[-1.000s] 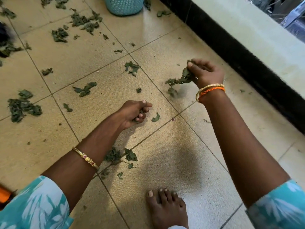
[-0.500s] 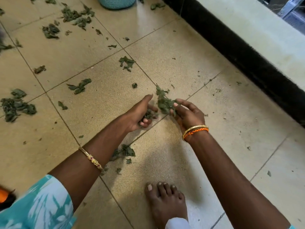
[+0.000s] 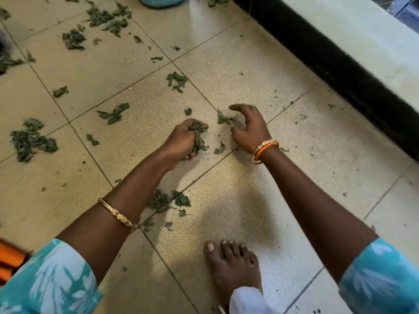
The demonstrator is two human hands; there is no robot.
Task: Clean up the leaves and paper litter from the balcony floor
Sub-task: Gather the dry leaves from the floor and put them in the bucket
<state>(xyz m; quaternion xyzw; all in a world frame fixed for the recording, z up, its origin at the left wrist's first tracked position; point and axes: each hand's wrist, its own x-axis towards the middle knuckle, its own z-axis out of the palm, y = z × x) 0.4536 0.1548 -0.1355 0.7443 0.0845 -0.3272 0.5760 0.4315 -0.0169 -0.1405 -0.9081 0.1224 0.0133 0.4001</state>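
Dark green leaves litter the beige tiled floor (image 3: pixel 226 200). My left hand (image 3: pixel 181 142) grips a crumpled bunch of leaves (image 3: pixel 199 134) just above the floor at the middle. A little to its right, my right hand (image 3: pixel 249 126) hovers with its fingers spread and loosely curved over a small leaf (image 3: pixel 223 120), the fingertips at its edge. One loose leaf (image 3: pixel 219 148) lies between the two hands. A leaf cluster (image 3: pixel 172 200) sits under my left forearm. No paper litter shows.
More leaf piles lie at the left (image 3: pixel 29 141) and far left (image 3: pixel 106 17). A teal basket (image 3: pixel 161 1) stands at the top edge. A black skirting and pale ledge (image 3: pixel 340 64) run along the right. My bare foot (image 3: pixel 231 264) is near the bottom; something orange (image 3: pixel 9 261) is at bottom left.
My right hand brought its leaves from the far right to my left hand, which now holds the larger bunch. The right hand has let go and moved slightly right.
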